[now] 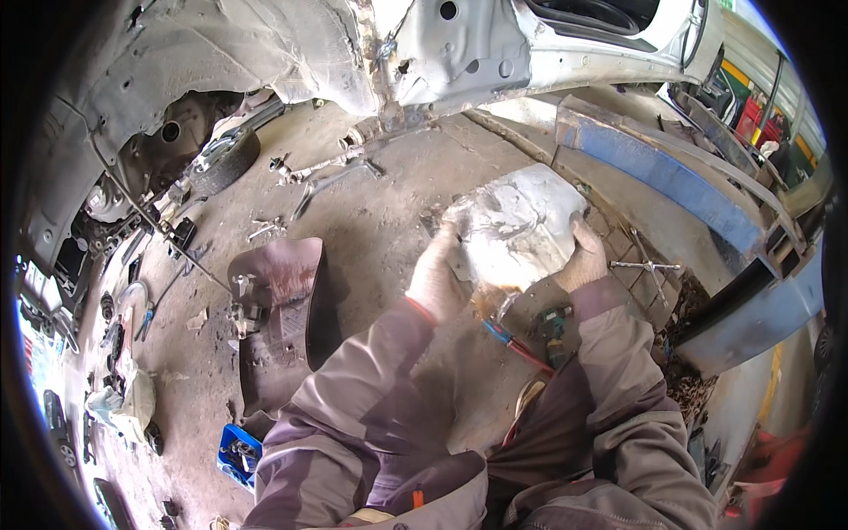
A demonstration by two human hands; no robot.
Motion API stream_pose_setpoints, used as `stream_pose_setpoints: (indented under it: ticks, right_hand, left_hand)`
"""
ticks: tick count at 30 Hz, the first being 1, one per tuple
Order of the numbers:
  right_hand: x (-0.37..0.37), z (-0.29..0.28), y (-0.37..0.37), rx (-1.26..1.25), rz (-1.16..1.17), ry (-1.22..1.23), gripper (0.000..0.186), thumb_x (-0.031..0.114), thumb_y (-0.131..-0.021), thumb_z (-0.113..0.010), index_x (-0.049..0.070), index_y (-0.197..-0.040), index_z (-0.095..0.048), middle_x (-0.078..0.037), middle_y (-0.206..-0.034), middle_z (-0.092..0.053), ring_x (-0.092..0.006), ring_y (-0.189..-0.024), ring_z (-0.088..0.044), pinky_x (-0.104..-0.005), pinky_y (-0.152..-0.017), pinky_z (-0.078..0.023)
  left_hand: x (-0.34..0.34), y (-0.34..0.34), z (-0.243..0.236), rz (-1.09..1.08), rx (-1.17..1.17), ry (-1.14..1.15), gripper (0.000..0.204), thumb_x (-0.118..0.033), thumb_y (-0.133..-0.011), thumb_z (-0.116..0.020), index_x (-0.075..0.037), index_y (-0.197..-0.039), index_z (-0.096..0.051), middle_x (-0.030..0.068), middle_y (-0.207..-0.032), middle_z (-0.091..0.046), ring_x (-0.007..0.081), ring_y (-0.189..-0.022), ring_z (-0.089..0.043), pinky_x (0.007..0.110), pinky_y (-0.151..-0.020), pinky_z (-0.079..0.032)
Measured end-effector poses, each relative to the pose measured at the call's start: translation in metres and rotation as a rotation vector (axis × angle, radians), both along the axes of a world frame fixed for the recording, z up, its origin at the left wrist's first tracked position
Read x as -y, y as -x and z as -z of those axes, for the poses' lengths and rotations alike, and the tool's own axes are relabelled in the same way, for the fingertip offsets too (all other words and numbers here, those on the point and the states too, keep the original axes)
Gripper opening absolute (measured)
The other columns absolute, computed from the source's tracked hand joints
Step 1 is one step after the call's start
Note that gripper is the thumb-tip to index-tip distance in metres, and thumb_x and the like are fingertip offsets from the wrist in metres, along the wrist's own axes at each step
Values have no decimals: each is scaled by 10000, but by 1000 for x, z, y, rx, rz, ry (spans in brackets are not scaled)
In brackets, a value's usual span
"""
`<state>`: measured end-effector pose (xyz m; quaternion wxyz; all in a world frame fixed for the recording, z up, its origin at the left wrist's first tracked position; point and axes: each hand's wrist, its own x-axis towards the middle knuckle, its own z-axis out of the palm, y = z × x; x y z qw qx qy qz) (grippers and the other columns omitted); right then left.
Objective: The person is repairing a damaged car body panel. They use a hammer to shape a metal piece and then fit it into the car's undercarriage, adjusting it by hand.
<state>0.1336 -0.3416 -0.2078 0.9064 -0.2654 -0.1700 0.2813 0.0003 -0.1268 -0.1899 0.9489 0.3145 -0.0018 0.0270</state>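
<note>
Both hands grip a crumpled silver-white piece of sheet metal [521, 221] in front of me. My left hand [437, 278], in a pale glove, closes on its left edge. My right hand [586, 256], also gloved, holds its right edge. The near edge of the metal has a brownish, scorched-looking patch. Below it lie a red and blue hose or cable [517, 343] and a dark green tool [554, 331], whose kind I cannot make out. Ahead hangs the stripped grey car body [468, 49], with rough, rusty metal along a seam.
On the left stand a bent brown panel [281, 269] and a blue box of small parts [237, 450]. A wheel [228, 162], a long wrench-like tool [318, 185] and scattered parts lie on the floor. A cross wrench [649, 267] and blue steel beam [654, 168] are to the right.
</note>
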Motion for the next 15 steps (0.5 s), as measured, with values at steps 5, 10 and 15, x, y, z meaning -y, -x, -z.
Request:
stream_pose_setpoints:
  ticks: [5,10,15]
  right_hand:
    - [-10,5,-11,-111,-41,186,510,207,-1025,-641,7,-1475,-508,-151,-1421,-621,-324,-1309,-611,-510,-1144,-485]
    - [-37,-2,8,-280,-36,321,478,267,-1046,-644,27,-1446,-541,-143,-1318,-686,-301,-1206,-679,-487,-1045,-565]
    - [-52,4,-2,-330,351,589,805,567,-943,-749,-23,-1456,-559,-162,-1342,-674,-308,-1145,-678,-475,-990,-562]
  left_hand:
    - [-2,-10,14,-384,-119,-148,422,-69,-924,-806,-5,-1297,-620,65,-1086,-733,175,-907,-705,326,-813,-574]
    - [-1,-7,6,-438,-43,-468,398,-82,-905,-839,-4,-1227,-618,67,-1068,-715,141,-879,-677,308,-789,-559]
    - [-4,-9,7,-382,-117,-114,558,-341,-996,-727,-88,-1452,-531,79,-1308,-679,231,-1116,-683,393,-965,-560]
